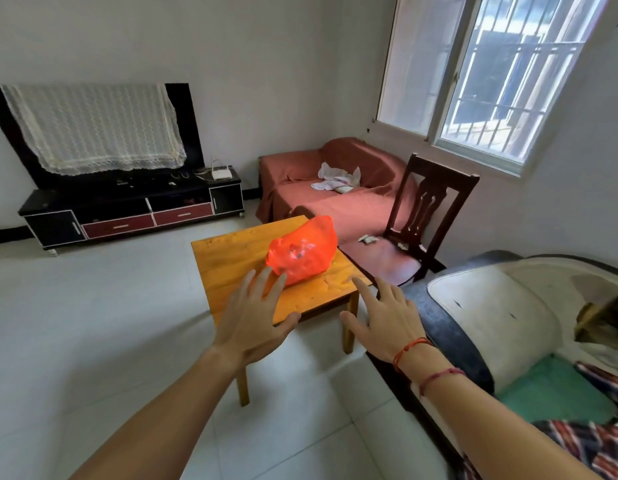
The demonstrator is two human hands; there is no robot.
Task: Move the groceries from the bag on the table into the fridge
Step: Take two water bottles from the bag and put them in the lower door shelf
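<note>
A red translucent plastic bag (302,251), bulging with contents I cannot make out, lies on a small wooden table (231,251). My left hand (255,313) is stretched out with fingers spread, its fingertips just short of the bag's near side, holding nothing. My right hand (383,313), with red strings on the wrist, is also spread open over the table's near right corner, apart from the bag. No fridge is in view.
A dark wooden chair (411,233) stands right behind the table. A sofa under red cloth (335,188) sits beneath the window. A worn armchair (491,317) is close on my right. A low TV cabinet (127,209) lines the far left wall, with tiled floor between.
</note>
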